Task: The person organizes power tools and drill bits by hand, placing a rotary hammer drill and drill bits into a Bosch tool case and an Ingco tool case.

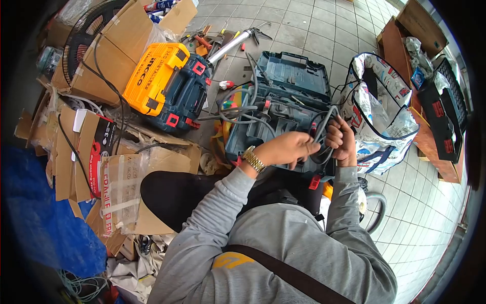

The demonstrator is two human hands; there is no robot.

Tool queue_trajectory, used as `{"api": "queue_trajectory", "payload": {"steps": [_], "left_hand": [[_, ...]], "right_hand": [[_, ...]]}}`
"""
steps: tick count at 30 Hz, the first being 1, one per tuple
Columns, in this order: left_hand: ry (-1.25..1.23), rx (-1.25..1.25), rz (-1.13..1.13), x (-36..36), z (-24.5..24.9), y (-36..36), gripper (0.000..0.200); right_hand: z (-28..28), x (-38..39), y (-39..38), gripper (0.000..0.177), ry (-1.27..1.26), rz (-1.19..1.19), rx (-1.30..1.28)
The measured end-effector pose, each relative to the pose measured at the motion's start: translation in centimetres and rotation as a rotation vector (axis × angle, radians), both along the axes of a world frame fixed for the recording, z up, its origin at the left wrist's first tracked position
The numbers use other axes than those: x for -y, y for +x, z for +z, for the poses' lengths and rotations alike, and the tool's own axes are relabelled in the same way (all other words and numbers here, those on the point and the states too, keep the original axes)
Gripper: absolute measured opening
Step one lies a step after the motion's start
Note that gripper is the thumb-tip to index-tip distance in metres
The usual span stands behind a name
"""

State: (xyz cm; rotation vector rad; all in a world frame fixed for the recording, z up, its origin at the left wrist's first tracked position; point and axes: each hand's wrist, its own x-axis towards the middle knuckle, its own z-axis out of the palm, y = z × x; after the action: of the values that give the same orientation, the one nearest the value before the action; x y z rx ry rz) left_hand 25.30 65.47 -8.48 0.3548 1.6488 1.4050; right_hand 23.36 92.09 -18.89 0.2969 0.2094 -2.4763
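Note:
My right hand (pixel 340 139) is closed around loops of a grey power cable (pixel 329 117) over the right side of an open tool case (pixel 243 137). My left hand (pixel 291 147), with a gold watch on its wrist, is beside it. Its curled fingers meet the same cable, though the grip is partly hidden. More loose loops run over the case's left side. In the case's tray lies a dark power tool (pixel 291 112), partly covered by cable and hands. The hinged lid (pixel 296 76) lies back, away from me.
A yellow case (pixel 154 78) sits on a dark teal case (pixel 185 99) at left, among cardboard boxes (pixel 109 43). A patterned bag (pixel 379 109) stands at right, near a black case (pixel 444 114). Behind are a silver caulking gun (pixel 230 48) and hand tools on floor tiles.

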Motion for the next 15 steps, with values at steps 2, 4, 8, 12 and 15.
{"api": "queue_trajectory", "payload": {"steps": [2,4,8,12,15], "left_hand": [[-0.103,-0.415,-0.058,4.3,-2.9,3.0,0.034],[-0.526,-0.716,0.07,8.4,-1.5,4.2,0.022],[-0.931,-1.099,0.4,15.7,3.6,2.5,0.014],[-0.91,-1.378,0.432,17.8,5.2,0.0,0.013],[-0.221,-0.926,0.881,15.3,5.0,-1.0,0.019]], "right_hand": [[-1.7,-2.9,-0.3,0.038,-0.134,-0.09,0.083],[-1.4,-2.9,-0.5,0.039,-0.186,-0.041,0.024],[-3.1,-3.6,-1.1,0.038,-0.279,-0.223,0.143],[-3.4,-3.0,-0.9,0.037,-0.363,-0.398,0.19],[-3.4,-2.6,-0.5,0.036,-0.31,-0.532,0.14]]}}
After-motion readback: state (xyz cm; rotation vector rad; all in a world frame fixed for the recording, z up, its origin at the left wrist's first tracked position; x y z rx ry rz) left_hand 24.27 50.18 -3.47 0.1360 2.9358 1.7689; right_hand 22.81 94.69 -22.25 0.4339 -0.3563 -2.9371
